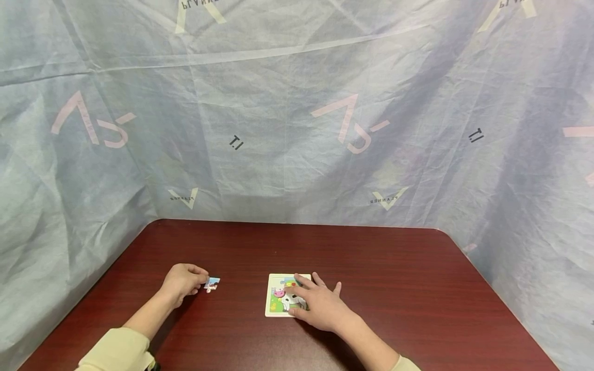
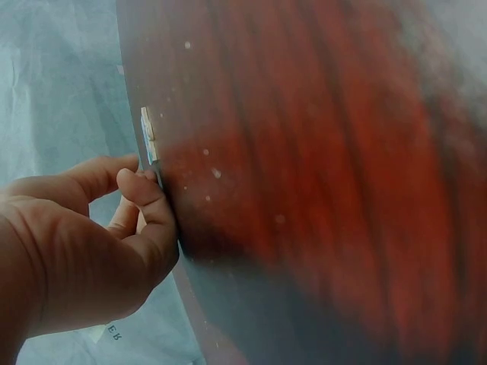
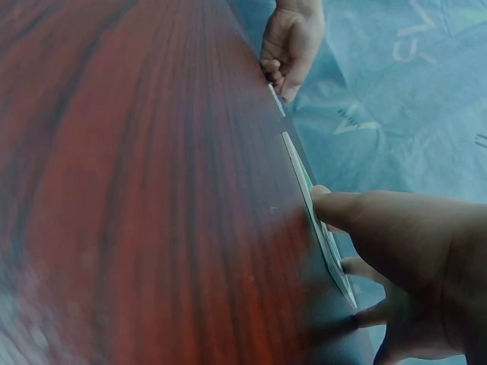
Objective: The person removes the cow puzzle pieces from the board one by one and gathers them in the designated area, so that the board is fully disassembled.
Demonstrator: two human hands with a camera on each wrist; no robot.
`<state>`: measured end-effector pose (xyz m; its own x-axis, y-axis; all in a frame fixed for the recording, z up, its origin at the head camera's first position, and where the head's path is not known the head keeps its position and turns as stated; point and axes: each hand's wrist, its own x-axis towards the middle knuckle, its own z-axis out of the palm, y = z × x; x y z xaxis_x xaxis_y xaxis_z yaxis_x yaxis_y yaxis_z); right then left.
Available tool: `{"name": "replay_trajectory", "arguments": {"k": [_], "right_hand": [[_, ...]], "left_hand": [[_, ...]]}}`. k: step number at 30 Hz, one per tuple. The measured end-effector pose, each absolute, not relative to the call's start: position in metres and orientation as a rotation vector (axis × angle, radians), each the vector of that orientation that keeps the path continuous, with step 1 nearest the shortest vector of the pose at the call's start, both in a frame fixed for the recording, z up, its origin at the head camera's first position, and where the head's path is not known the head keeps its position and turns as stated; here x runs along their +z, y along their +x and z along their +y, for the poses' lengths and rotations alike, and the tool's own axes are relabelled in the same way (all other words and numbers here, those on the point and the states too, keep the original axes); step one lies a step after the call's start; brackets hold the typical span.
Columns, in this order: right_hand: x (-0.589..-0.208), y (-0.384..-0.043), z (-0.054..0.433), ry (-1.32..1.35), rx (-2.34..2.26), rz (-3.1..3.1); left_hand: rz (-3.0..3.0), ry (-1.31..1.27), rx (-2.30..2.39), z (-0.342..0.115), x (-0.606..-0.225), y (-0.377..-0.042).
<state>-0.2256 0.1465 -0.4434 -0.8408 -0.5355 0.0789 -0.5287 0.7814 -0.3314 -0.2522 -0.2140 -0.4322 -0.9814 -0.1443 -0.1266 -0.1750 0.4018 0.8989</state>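
At the left of the head view, my left hand [image 1: 183,283] holds the edge of a jigsaw puzzle piece [image 1: 212,283] between thumb and fingers. Printed in light blue and white, the piece is seen nearly edge-on in the left wrist view, at the fingertips of the hand [image 2: 114,228]. My right hand [image 1: 321,305] rests with spread fingers over a square puzzle board [image 1: 267,304]. A cow with a pink muzzle on green grass shows on the board; the hand hides its right side. The right wrist view has the thumb of the right hand [image 3: 411,251] on the board.
Both hands are over a dark red wood-grain table [image 1: 394,273] with rounded far corners. A grey cloth [image 1: 278,170] with printed letters hangs behind the table and along both sides. The board lies a short way right of the piece.
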Motion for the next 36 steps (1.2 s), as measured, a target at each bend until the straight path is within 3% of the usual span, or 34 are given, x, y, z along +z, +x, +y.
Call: {"name": "replay_trajectory", "arguments": {"k": [36], "right_hand": [[-0.428,-0.227,0.154,-0.872,-0.496,2.895]], "left_hand": [[2.666,-0.289,1.577,-0.211,-0.432,-0.251]]}}
